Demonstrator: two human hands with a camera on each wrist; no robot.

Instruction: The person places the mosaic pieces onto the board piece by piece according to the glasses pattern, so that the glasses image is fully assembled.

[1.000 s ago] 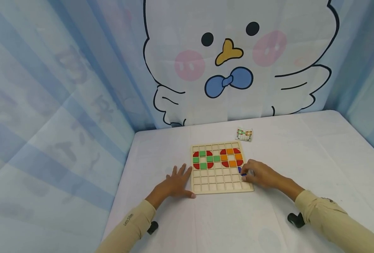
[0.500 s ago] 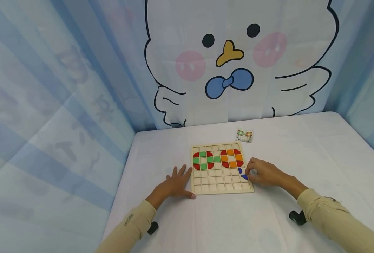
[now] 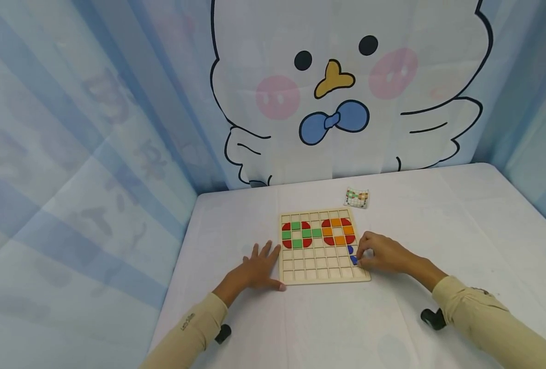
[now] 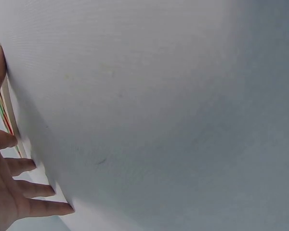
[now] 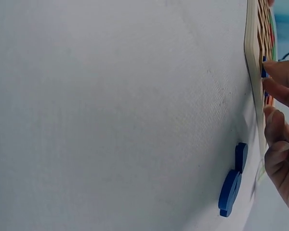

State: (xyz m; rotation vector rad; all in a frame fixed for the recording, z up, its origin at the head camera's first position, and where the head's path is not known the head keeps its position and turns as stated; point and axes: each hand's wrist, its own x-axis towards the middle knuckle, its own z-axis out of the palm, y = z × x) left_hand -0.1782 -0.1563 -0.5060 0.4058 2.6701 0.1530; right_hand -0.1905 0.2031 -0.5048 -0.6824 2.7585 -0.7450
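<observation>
A wooden grid board [image 3: 317, 275] lies on the table, with a ring of red and green tiles [image 3: 296, 225] at left and a ring of red and orange tiles [image 3: 336, 222] at right. One blue rounded tile [image 3: 350, 249] sits in a cell below the orange ring. My right hand [image 3: 383, 253] pinches another blue tile [image 3: 354, 261] between thumb and finger, at the cell just below; whether it is fully seated I cannot tell. My left hand [image 3: 256, 269] rests with spread fingers against the board's left edge.
Loose blue pieces [image 5: 229, 192] lie on the table under my right hand in the right wrist view. Behind the board is a small pattern card [image 3: 357, 197]. A printed curtain [image 3: 332, 154] hangs along the table's back edge.
My right hand has drawn back slightly from the upper blue tile, uncovering it. The lower blue tile has been turned between my fingers. My left hand stays put.
</observation>
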